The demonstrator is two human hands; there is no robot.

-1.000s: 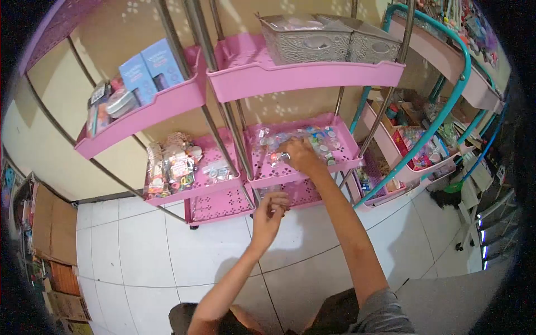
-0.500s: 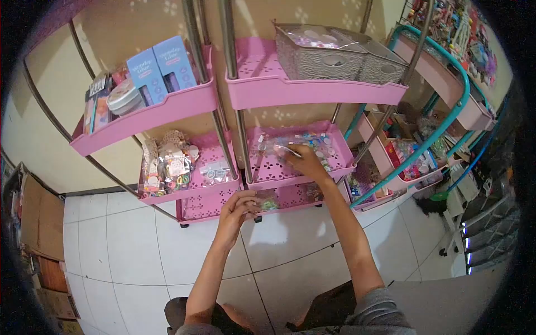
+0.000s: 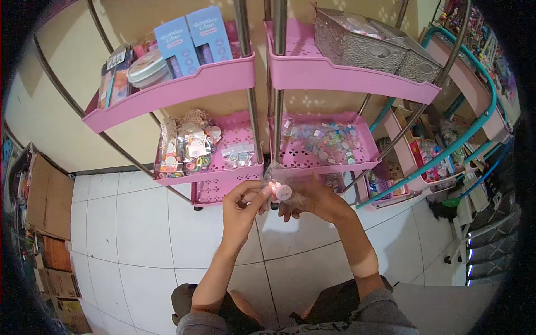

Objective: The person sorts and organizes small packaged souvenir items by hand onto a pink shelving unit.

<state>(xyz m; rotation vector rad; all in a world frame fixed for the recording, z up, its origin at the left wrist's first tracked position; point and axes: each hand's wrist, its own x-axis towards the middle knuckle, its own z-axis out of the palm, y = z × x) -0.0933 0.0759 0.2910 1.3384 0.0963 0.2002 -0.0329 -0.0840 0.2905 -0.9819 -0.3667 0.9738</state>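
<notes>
A small clear plastic packet [image 3: 283, 192] with a white round sticker and something pinkish-red inside is held up in front of the pink trolleys. My left hand [image 3: 243, 207] pinches its left side between thumb and fingers. My right hand [image 3: 326, 202], slightly blurred, is closed at the packet's right side, its fingers curled and partly behind the clear plastic. Just beyond the hands, a pink tray [image 3: 326, 166] holds several small clear packets [image 3: 329, 139] with colourful pieces.
On the left trolley, a lower tray holds bagged accessories [image 3: 192, 146]; above it stand blue Wonder Glue boxes [image 3: 192, 42]. Silver-grey baskets [image 3: 365, 53] sit on the upper right shelf. A teal-framed cart [image 3: 474, 120] is at right, cardboard boxes [image 3: 47, 195] at left.
My right hand has come out of the tray with a packet, moving toward me and my left hand. My left hand has risen and taken hold of the packet. The view has shifted.
</notes>
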